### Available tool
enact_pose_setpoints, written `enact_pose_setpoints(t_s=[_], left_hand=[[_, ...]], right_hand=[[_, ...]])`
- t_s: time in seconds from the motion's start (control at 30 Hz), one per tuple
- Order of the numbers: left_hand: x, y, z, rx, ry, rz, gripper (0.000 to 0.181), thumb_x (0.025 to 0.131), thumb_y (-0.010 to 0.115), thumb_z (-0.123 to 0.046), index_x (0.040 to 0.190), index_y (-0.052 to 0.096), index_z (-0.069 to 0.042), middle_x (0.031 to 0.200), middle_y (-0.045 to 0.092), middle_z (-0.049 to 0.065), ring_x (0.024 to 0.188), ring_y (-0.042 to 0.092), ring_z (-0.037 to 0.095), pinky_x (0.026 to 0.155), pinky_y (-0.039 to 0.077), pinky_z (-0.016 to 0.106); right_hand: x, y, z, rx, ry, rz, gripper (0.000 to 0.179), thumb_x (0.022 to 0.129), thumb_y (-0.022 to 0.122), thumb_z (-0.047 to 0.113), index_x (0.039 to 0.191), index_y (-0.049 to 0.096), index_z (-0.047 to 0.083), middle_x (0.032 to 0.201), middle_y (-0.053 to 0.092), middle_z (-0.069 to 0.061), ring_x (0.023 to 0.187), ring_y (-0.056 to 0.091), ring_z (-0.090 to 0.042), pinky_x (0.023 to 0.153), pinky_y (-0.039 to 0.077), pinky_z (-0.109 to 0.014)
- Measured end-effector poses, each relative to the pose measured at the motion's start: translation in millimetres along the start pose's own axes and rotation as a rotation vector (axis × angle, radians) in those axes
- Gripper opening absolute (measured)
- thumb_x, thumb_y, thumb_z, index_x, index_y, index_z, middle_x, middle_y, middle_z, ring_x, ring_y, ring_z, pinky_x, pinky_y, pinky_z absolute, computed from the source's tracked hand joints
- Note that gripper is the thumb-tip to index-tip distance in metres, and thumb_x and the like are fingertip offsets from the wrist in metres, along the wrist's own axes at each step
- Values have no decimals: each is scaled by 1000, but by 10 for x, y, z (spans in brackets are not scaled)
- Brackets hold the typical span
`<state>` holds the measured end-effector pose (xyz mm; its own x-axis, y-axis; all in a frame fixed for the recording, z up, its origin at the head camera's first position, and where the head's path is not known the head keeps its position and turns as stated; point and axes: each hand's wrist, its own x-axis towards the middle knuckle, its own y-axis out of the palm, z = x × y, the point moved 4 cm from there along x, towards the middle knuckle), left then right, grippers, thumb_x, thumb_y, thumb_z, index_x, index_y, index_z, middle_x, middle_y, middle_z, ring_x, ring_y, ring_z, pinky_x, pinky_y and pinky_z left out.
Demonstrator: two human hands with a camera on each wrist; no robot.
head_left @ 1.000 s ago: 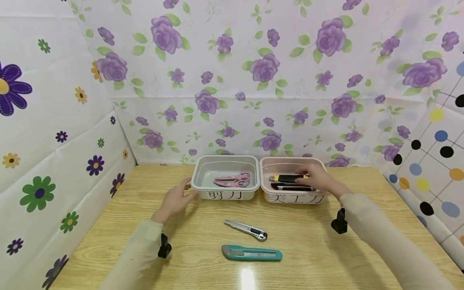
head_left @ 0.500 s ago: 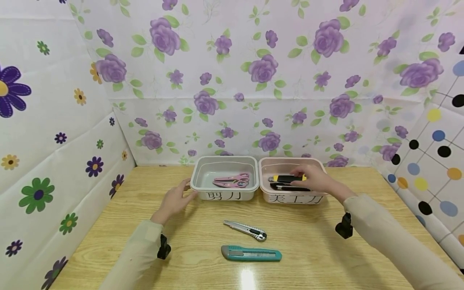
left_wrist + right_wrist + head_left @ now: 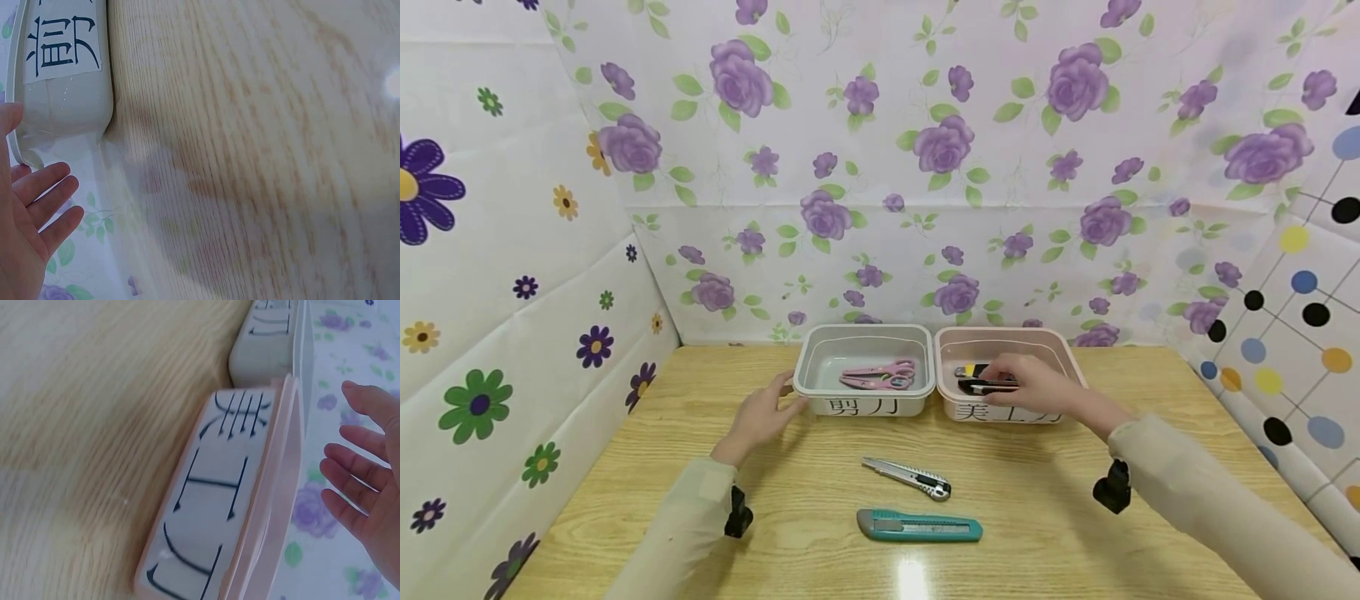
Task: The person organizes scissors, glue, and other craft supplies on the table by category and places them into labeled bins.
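My right hand [image 3: 1033,387] is over the pink bin [image 3: 1056,352], its fingers overlapping a black utility knife [image 3: 976,387] and a yellow-and-black one [image 3: 970,369] inside. In the right wrist view the fingers [image 3: 353,465] of that hand are spread and loosely extended, with nothing between them and the thumb. At the near left corner of the grey-white bin [image 3: 915,407], my left hand [image 3: 763,418] has its thumb right at the rim and its other fingers loosely extended beside the wall. Pink scissors [image 3: 876,382] lie in that bin.
In front of the bins, a silver utility knife [image 3: 908,477] lies at a slant on the wooden table [image 3: 805,517]. Nearer still is a teal utility knife [image 3: 921,526]. Both bins bear labels and stand side by side near the flowered back wall [image 3: 880,167].
My right hand has moved left over the pink bin, and its fingers hide more of the utility knives. My left hand stays at the grey-white bin.
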<state>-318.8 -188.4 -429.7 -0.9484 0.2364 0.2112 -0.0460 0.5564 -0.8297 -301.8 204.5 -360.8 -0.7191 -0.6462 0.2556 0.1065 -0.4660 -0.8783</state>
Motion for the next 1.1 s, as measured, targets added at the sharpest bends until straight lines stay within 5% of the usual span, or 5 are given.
enact_pose_setpoints(t_s=[0.23,0.5,0.73,1.1], left_hand=[[-4,1,0,1,0,-4,60,90,54,-37,137,36,-5,119,58,17,108,54,38,88,41,56],[-4,9,10,20,3,-9,60,90,55,-36,137,35,-4,119,58,17,108,54,40,89,41,56],[5,17,11,17,-1,-7,60,90,55,-37,137,36,-5,119,58,17,108,54,39,89,40,56],[9,15,11,-1,1,-4,60,90,53,-39,137,35,-6,120,58,17,109,53,39,89,40,57]], right_hand=[[2,101,205,84,18,57,34,83,67,21,112,60,5,101,63,-3,91,60,-19,78,50,-36],[-16,314,420,54,26,103,48,81,67,37,116,58,5,103,61,-3,92,58,-22,78,49,-36],[-44,559,515,60,22,112,48,79,68,39,115,59,9,106,62,2,93,57,-12,81,49,-33],[-104,918,547,85,46,119,48,82,65,30,119,55,1,115,57,-10,94,57,-25,77,49,-33]])
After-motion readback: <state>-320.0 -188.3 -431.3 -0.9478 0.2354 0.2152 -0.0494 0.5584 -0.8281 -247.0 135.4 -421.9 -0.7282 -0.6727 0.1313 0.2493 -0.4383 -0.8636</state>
